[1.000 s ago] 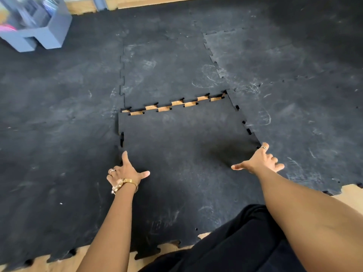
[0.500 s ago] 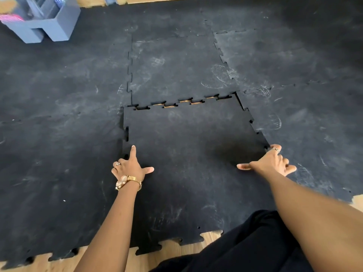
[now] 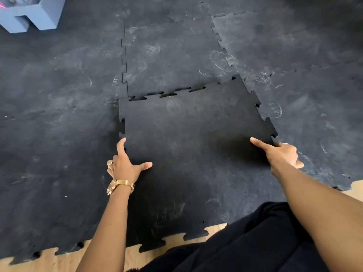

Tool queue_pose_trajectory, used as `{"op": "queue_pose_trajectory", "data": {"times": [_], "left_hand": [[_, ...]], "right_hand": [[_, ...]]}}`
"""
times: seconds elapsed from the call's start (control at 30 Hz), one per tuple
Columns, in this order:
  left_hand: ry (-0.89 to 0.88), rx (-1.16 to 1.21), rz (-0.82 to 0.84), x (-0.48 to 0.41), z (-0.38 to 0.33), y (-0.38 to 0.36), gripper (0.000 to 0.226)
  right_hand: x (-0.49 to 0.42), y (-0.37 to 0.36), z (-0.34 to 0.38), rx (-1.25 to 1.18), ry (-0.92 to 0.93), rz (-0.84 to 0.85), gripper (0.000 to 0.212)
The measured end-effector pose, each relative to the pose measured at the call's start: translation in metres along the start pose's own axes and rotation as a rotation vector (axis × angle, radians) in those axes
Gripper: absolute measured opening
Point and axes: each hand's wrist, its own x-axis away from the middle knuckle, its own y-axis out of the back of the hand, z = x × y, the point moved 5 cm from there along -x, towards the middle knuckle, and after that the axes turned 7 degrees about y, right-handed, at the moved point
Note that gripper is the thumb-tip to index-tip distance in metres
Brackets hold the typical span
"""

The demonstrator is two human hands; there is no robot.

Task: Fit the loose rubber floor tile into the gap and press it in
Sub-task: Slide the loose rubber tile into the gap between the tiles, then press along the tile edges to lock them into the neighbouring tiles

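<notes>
The loose black rubber tile (image 3: 188, 138) with jigsaw edges lies in the gap among the laid tiles. Its far edge has almost met the tile behind, with only slivers of wooden floor (image 3: 167, 94) showing in the seam. My left hand (image 3: 125, 163) rests on the tile's left edge, index finger stretched forward and thumb out to the right. At the tile's right edge my right hand (image 3: 280, 154) has its thumb on top and the other fingers partly hidden by the edge. The left and right teeth look unseated, overlapping the neighbours.
Scuffed black tiles (image 3: 59, 114) cover the floor all around. A grey plastic bin (image 3: 33, 14) stands at the far left. Bare wood floor (image 3: 59, 262) shows along the near edge, beside my black-clad legs (image 3: 245, 242).
The tile has slid away from me, closing the wooden gap at its far edge to thin slivers. Both hands moved forward with it.
</notes>
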Motion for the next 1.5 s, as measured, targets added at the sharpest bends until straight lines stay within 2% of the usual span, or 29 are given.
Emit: {"op": "queue_pose_trajectory", "data": {"times": [0.17,0.27,0.33,0.4,0.5,0.6,0.73,0.83,0.93,1.03,1.1,1.13,1.2,1.3,1.5], "left_hand": [[0.017,-0.046,0.045,-0.008,-0.014,-0.009,0.107],[0.064,-0.191,0.137,-0.016,-0.022,-0.014,0.106],[0.109,-0.300,0.149,-0.015,-0.027,-0.016,0.105],[0.129,-0.415,0.136,-0.008,-0.035,-0.017,0.098],[0.075,-0.513,0.043,0.003,-0.055,-0.017,0.081],[-0.058,-0.576,0.061,0.011,-0.082,-0.032,0.092],[-0.421,-0.661,0.110,0.025,-0.144,-0.073,0.114],[-0.675,-0.721,0.215,0.034,-0.199,-0.104,0.123],[-0.875,-0.849,0.340,0.042,-0.245,-0.129,0.134],[-1.031,-1.001,0.405,0.056,-0.279,-0.154,0.145],[-1.070,-1.056,0.432,0.067,-0.291,-0.171,0.150],[-1.079,-1.082,0.452,0.072,-0.295,-0.180,0.152],[-1.065,-1.122,0.499,0.079,-0.293,-0.198,0.155],[-1.026,-1.097,0.532,0.077,-0.289,-0.211,0.156],[-0.984,-1.155,0.551,0.071,-0.287,-0.223,0.155]], "right_hand": [[-0.014,-0.009,0.010,0.022,0.016,0.015,0.084],[-0.016,-0.026,0.014,0.232,0.038,0.130,0.089],[-0.014,-0.032,0.017,0.334,0.068,0.121,0.085],[-0.011,-0.033,0.019,0.320,0.074,0.070,0.081],[-0.005,-0.036,0.027,0.188,0.110,0.015,0.073],[0.003,-0.047,0.031,0.271,0.159,0.075,0.059],[0.006,-0.046,0.034,0.351,0.224,0.175,0.090],[0.013,-0.049,0.032,0.522,0.272,0.277,0.116],[0.024,-0.060,0.027,0.619,0.182,0.406,0.139],[0.038,-0.065,0.018,0.609,-0.032,0.427,0.147],[0.042,-0.062,0.010,0.527,-0.202,0.366,0.153],[0.042,-0.061,0.005,0.527,-0.227,0.352,0.155],[0.039,-0.057,-0.002,0.605,-0.166,0.316,0.157],[0.033,-0.052,-0.005,0.725,0.020,0.284,0.160],[0.025,-0.058,-0.015,0.604,0.071,0.360,0.162]]}}
